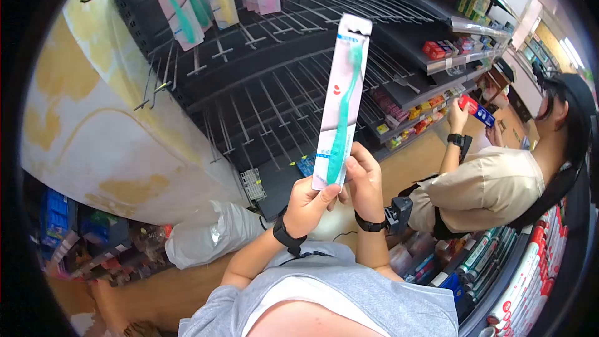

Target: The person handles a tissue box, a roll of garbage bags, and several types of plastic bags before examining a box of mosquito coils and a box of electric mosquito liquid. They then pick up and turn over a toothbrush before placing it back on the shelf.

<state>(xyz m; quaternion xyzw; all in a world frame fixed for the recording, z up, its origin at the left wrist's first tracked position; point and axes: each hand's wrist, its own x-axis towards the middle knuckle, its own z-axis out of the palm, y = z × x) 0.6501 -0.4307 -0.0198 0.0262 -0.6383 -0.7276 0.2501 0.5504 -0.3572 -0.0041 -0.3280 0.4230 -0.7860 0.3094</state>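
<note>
Shop aisle, dark rack (268, 87) of mostly bare hooks behind. Toothbrush pack (342, 87), a long white card with teal brush, red logo and top hang slot, stands upright mid-frame, pinched at its bottom end by left hand (309, 206) and right hand (365, 181), both closed on it. Gripping low looks best, since it keeps the slot free and the card steady. Another person (493, 187) crouches to the right.

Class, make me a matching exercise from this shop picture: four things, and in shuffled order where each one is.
1 teal toothbrush pack
2 red and blue box
3 hanging packs
4 red and white boxes

a on hooks, upper left
b in another person's hand
c lined up, lower right
d in the left hand and right hand

Pairs: 1-d, 2-b, 3-a, 4-c
</note>
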